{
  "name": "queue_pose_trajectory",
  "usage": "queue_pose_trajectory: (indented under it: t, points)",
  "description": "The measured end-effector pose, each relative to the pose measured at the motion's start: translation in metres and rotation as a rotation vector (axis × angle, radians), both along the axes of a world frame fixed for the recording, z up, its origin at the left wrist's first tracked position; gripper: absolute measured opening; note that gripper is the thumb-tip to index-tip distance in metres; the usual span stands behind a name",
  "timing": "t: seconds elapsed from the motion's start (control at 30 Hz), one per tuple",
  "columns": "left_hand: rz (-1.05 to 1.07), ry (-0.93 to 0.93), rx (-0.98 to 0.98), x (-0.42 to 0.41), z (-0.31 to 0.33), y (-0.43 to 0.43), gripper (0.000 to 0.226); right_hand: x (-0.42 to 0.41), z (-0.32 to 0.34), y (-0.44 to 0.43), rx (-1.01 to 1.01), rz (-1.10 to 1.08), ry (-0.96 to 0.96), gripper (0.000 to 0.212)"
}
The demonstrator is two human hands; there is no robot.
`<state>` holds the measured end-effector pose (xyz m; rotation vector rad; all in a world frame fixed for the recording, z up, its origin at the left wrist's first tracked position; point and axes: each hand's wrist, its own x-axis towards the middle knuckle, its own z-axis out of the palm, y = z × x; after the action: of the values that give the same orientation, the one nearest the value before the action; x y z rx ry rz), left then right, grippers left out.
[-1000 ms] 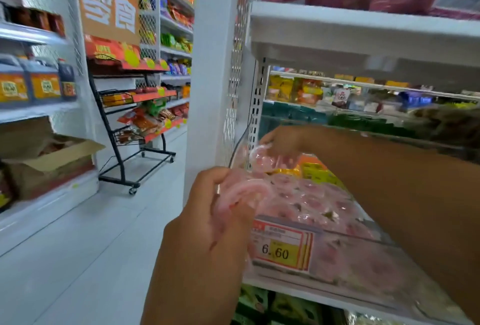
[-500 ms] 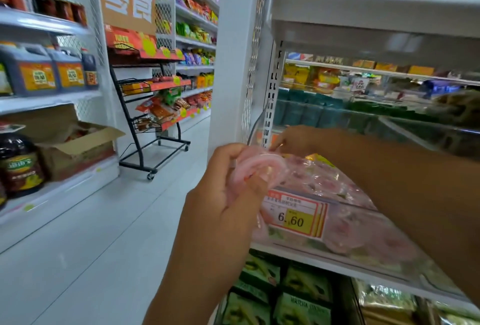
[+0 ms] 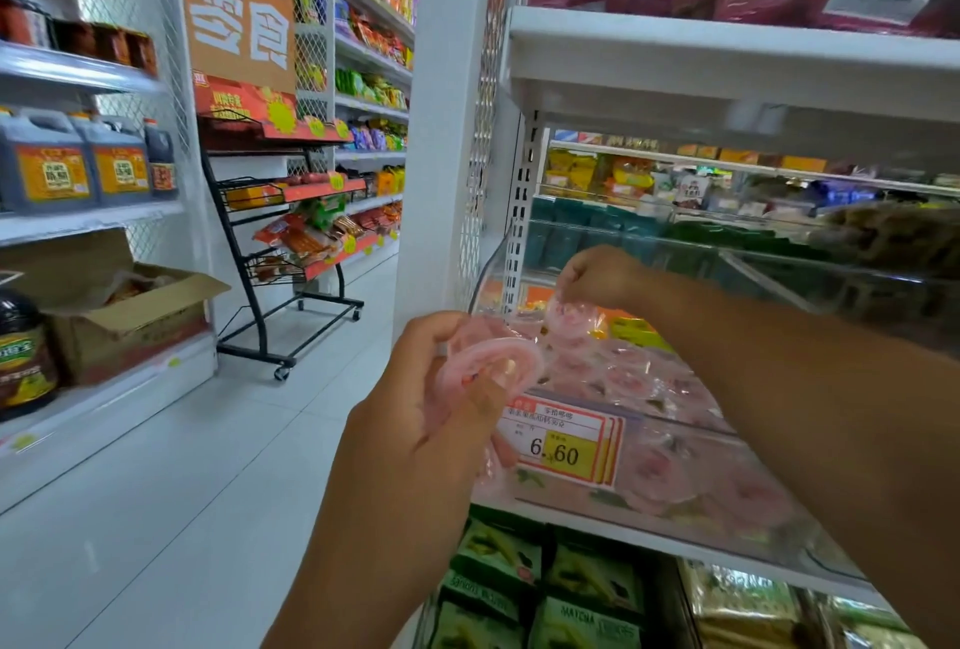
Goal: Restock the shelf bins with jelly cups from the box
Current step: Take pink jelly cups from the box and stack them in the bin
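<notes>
My left hand (image 3: 415, 435) grips a small stack of pink jelly cups (image 3: 488, 362) in front of the clear shelf bin (image 3: 675, 472). The bin holds several pink jelly cups behind a yellow 6.60 price tag (image 3: 563, 443). My right hand (image 3: 597, 274) reaches over the bin's far left end and pinches one pink jelly cup (image 3: 574, 316) just above the pile. The supply box for the cups is out of view.
A white shelf board (image 3: 727, 61) hangs low above the bin. Green matcha packets (image 3: 519, 591) fill the shelf below. Across the aisle, an open cardboard box (image 3: 124, 316) sits on a low shelf, and a black wheeled snack rack (image 3: 291, 253) stands on the white floor.
The camera has turned left and risen a little. My right hand lifted slightly at the bin's far end, with a jelly cup now showing under its fingers. My left hand keeps its stack.
</notes>
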<state>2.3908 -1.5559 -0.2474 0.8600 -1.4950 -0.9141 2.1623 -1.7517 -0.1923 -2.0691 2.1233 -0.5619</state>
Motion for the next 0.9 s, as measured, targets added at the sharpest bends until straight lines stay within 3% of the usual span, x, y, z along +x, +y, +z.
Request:
queue_pose_trajectory:
  t: [0.2, 0.7, 0.9]
  points:
    - [0.001, -0.024, -0.007, -0.0004, 0.0004, 0.001, 0.028, 0.0045, -0.001, 0.0016, -0.016, -0.044, 0.255, 0.039]
    - [0.003, -0.003, -0.008, -0.0007, -0.0013, -0.0004, 0.026, 0.0065, -0.0035, -0.0001, 0.18, 0.032, 0.45, 0.029]
    - [-0.001, 0.003, -0.002, -0.0003, 0.0005, 0.0023, 0.027, 0.0104, -0.0023, 0.0004, 0.202, 0.064, 0.587, 0.036]
